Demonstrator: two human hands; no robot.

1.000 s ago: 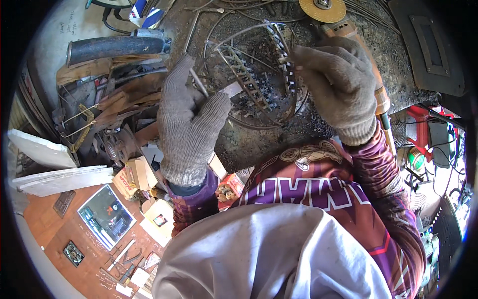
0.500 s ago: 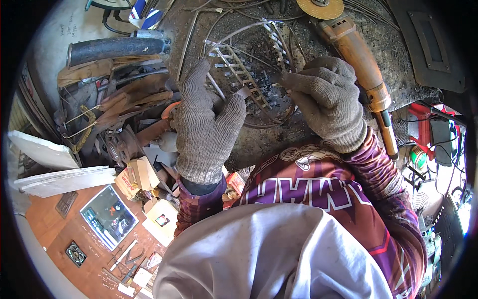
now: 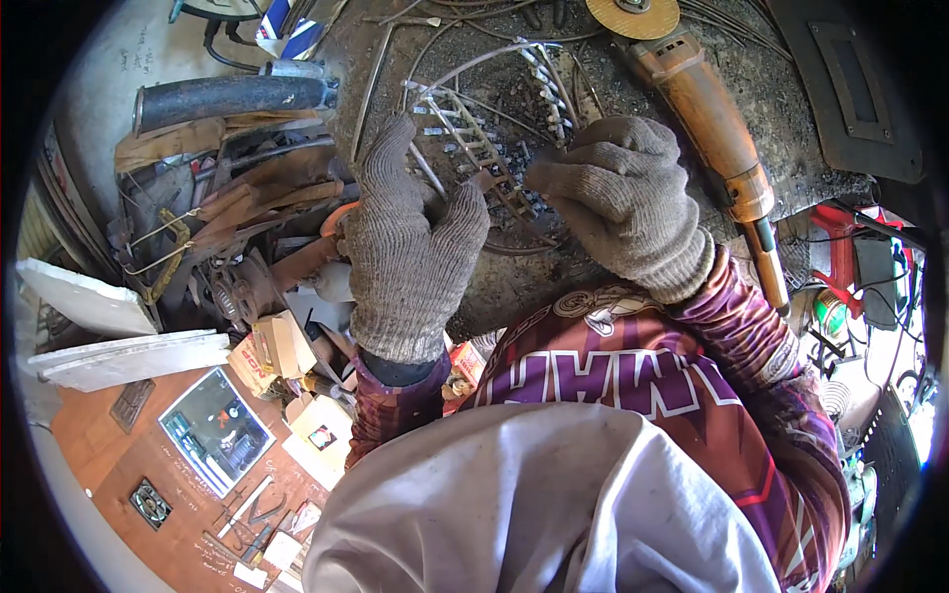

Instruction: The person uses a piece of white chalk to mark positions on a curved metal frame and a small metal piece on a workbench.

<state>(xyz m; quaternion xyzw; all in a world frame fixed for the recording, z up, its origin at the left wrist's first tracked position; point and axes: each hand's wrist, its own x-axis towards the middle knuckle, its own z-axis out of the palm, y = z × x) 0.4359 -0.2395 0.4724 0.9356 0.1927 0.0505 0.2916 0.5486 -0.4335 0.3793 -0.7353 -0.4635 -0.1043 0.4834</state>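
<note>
Both my hands wear grey-brown knitted gloves above the dark workbench. My left hand (image 3: 405, 247) is open, its thumb and fingers apart, beside a ladder-like metal piece (image 3: 474, 143) with short rungs. A thin rod (image 3: 426, 166) runs toward the gap between its thumb and fingers; I cannot tell whether they touch. My right hand (image 3: 633, 203) is closed, fingers curled and fingertips pinched near the lower end of the ladder piece. Whatever the pinch holds is too small to make out. Beyond it stands a second row of short metal pegs (image 3: 547, 84), joined by a bent strip (image 3: 474, 61).
An angle grinder (image 3: 707, 119) with a tan disc (image 3: 633, 12) lies right of my hands. A dark welding mask (image 3: 850, 89) is at far right. Leftward are a black curved pipe (image 3: 232, 102), brown leathery pieces (image 3: 257, 198), white slabs (image 3: 129, 356) and cardboard boxes (image 3: 282, 341).
My right hand has shifted left and slightly down, closer to my left thumb, with its fingers still pinched. My left hand has stayed almost still.
</note>
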